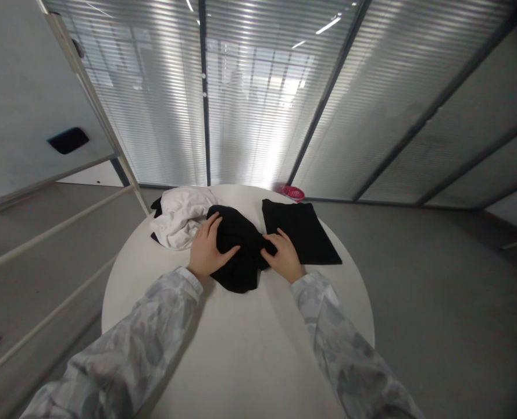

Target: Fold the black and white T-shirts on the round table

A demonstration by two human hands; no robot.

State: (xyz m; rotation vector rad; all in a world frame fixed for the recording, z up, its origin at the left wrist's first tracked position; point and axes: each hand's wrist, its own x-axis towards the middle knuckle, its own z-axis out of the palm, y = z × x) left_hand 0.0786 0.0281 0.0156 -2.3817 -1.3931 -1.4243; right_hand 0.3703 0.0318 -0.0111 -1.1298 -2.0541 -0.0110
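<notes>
The crumpled black cloth (239, 235) lies between the two hands, its longer run slanting from far left toward the right, with a flap spreading to the near side. Both hands touch it, so neither is nearer. The left hand (208, 247) rests on its left edge, thumb spread wide from the fingers, not closed round it. The right hand (282, 256) has the cloth's right end between slightly parted thumb and fingers; how firmly cannot be told. Outward: one flat black cloth (299, 233) right, one white cloth heap (182, 215) left, one pink basket (293, 193) far, one round white table (241, 349).
</notes>
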